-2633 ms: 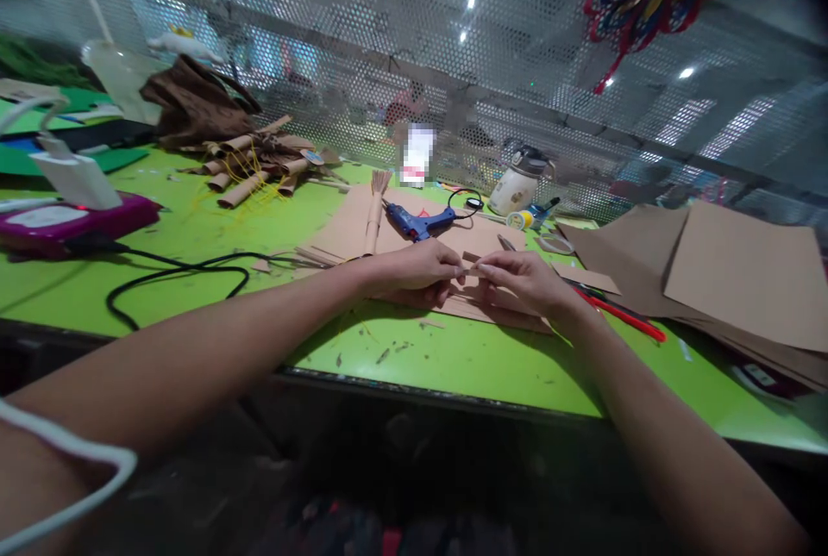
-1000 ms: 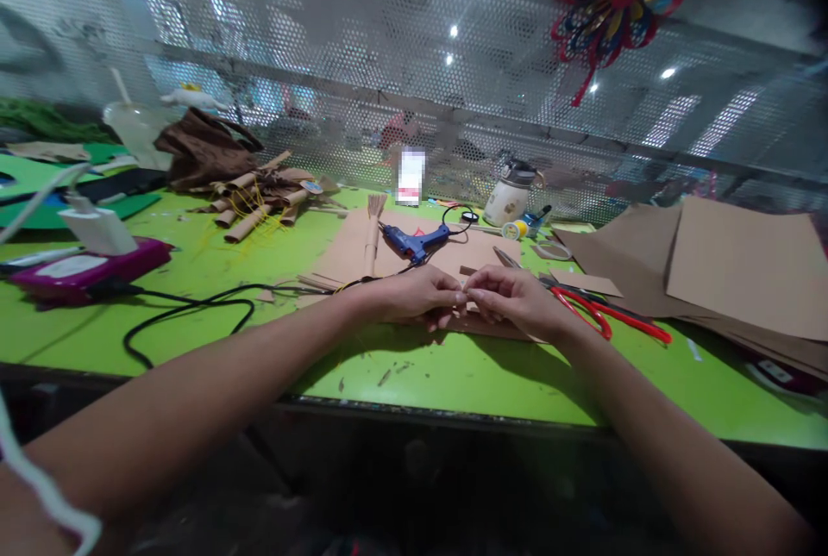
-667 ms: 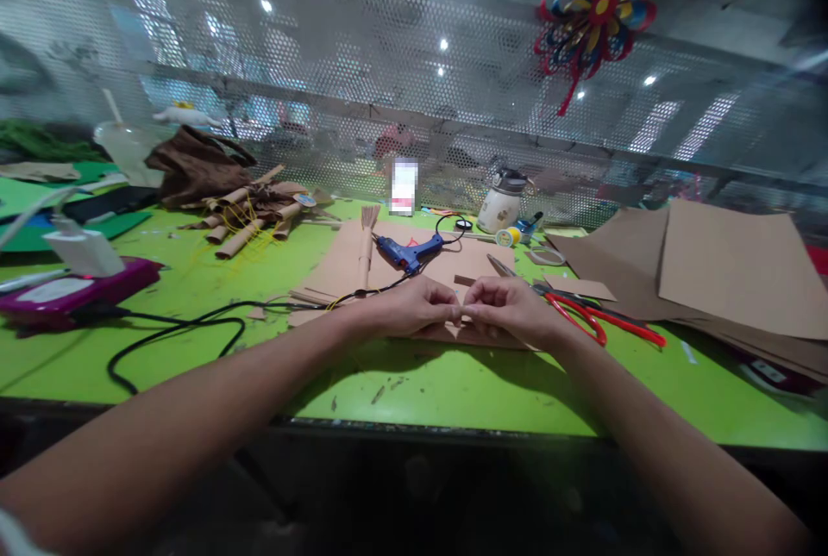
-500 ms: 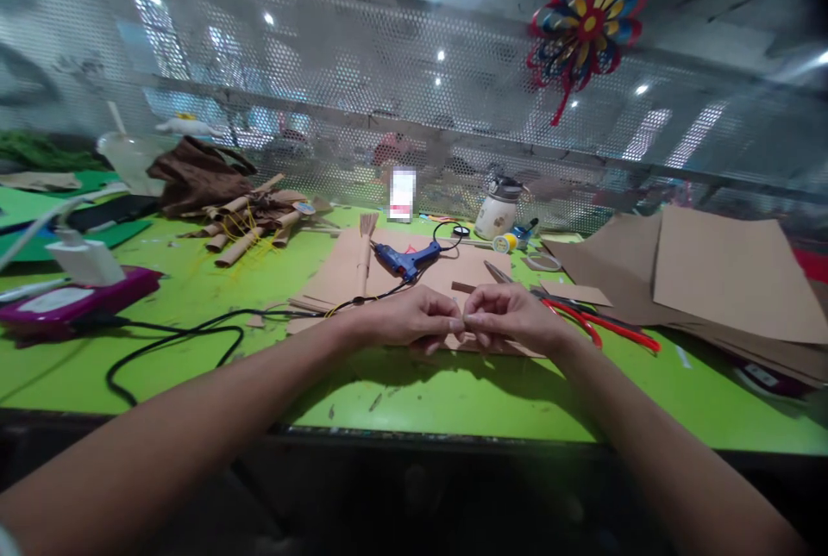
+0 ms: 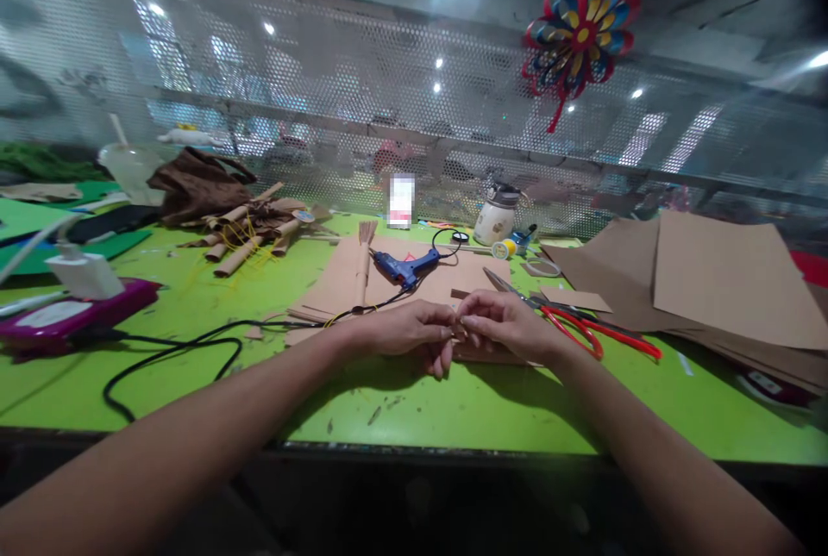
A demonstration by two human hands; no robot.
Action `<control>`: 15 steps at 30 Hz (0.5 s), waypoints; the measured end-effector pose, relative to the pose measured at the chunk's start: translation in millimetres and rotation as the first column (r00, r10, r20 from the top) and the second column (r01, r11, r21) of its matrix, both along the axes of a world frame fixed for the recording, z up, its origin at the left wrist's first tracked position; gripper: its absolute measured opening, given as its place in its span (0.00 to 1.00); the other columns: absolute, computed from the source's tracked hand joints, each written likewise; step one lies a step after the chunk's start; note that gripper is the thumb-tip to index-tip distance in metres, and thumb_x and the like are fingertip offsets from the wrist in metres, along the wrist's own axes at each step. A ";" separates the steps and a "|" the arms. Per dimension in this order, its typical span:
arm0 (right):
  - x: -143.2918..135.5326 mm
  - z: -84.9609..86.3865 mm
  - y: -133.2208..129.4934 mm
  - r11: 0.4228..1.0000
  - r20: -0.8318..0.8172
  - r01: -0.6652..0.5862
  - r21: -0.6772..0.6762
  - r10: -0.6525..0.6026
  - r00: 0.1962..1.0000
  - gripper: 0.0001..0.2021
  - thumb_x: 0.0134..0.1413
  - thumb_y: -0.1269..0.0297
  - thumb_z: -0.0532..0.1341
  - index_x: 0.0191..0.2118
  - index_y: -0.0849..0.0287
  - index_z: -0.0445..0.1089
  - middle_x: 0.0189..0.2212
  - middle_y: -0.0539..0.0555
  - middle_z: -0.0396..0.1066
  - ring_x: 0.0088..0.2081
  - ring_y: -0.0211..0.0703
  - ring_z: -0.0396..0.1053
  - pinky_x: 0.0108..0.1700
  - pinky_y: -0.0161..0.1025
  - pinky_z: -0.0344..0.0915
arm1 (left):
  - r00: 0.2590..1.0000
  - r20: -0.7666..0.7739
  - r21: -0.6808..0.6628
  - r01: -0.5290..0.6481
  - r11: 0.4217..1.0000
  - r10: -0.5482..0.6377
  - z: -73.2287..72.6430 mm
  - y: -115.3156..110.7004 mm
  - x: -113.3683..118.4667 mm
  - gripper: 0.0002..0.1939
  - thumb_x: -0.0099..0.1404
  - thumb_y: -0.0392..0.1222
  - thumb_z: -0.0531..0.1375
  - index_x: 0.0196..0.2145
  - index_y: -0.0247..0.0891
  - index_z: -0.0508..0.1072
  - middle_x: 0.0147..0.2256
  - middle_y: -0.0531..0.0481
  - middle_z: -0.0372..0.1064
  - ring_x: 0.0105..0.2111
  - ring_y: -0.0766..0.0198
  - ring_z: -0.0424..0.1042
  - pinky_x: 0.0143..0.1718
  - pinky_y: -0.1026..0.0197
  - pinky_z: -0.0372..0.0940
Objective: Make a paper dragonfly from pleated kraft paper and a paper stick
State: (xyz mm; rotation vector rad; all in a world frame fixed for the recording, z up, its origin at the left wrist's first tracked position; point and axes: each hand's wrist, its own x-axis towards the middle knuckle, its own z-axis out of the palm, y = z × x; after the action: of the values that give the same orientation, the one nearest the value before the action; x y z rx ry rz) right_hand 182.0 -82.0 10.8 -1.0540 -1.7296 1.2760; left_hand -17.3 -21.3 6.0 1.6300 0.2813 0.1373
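My left hand [image 5: 417,332] and my right hand [image 5: 501,321] meet above the front edge of the brown paper sheets [image 5: 329,280]. Fingers of both are closed in a pinch around something small that I cannot make out. Behind them a blue glue gun [image 5: 407,269] lies on the paper, its black cord running left under my left wrist. Left of the gun is a rolled paper piece with a fringed top [image 5: 363,267]. Scissors with red handles [image 5: 575,327] rest just beyond my right wrist.
On the left are a purple power strip [image 5: 84,315], paper rolls with yellow thread [image 5: 242,250] and a brown cloth [image 5: 197,185]. A bottle [image 5: 496,215] stands at the back. Large brown sheets [image 5: 730,280] are stacked on the right. The green table's edge runs in front.
The fingers of my hands have shifted slightly against each other, with my left lower fingers now reaching further down. The whole view has tilted up a little.
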 end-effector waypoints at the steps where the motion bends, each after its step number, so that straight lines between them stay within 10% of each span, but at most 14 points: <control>1: 0.5 0.0 0.2 0.999 0.020 0.016 0.028 -0.016 1.000 0.13 0.52 0.56 0.61 0.38 0.61 0.66 0.22 0.48 0.65 0.22 0.31 0.61 0.22 0.29 0.55 | 1.000 0.011 -0.027 0.011 1.000 -0.011 -1.1 0.8 0.3 0.12 0.67 0.45 0.50 0.42 0.35 0.65 0.29 0.46 0.70 0.28 0.65 0.71 0.32 0.60 0.65; 6: 1.5 0.4 1.2 0.982 0.107 0.055 0.182 -0.075 0.991 0.13 0.56 0.58 0.57 0.42 0.61 0.64 0.22 0.48 0.64 0.23 0.33 0.61 0.24 0.31 0.57 | 1.000 0.023 -0.102 0.005 0.995 -0.003 -3.2 2.1 2.5 0.11 0.65 0.45 0.53 0.43 0.36 0.62 0.33 0.44 0.71 0.29 0.64 0.73 0.31 0.60 0.65; 15: -1.0 3.1 -1.0 0.930 0.230 0.055 0.362 -0.147 0.962 0.09 0.58 0.63 0.55 0.40 0.62 0.65 0.23 0.48 0.64 0.24 0.34 0.62 0.26 0.32 0.59 | 0.969 -0.037 0.160 -0.236 0.958 0.245 -0.1 -4.7 7.9 0.19 0.62 0.57 0.52 0.31 0.36 0.63 0.21 0.53 0.66 0.18 0.69 0.65 0.20 0.67 0.58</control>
State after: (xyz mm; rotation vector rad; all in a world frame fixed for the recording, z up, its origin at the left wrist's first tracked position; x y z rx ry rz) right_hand 180.9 -82.9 13.9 -1.1085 -1.9750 0.7485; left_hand -9.4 -26.0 5.9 1.7511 0.5236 0.3055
